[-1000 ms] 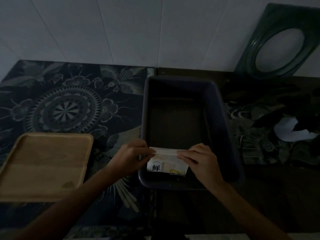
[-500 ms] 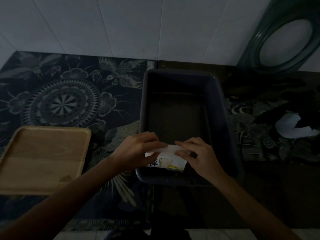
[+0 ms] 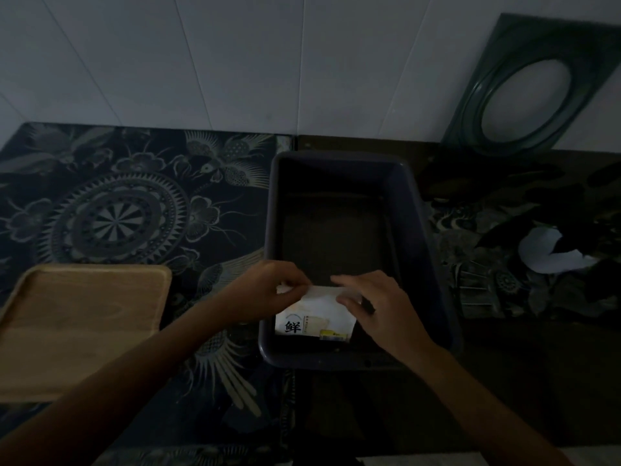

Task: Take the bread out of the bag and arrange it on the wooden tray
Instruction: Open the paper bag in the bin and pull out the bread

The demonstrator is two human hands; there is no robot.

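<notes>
Two hands meet over a white bread bag [image 3: 314, 319] lying at the near end of a dark bin [image 3: 426, 250] mid-bench. The left hand [image 3: 268, 292] pinches the bag's top edge; the right hand [image 3: 376, 306] fingers rest on it, loosely spread. The wooden tray [image 3: 80, 324] sits bare near the bench's left edge.

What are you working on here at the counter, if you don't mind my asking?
A person is working at a white bag that stands in the near end of a dark bin. The left hand pinches the bag's top edge, and the right hand has its fingers on the same edge. No bread is visible. The wooden tray to the left holds nothing yet.
</notes>
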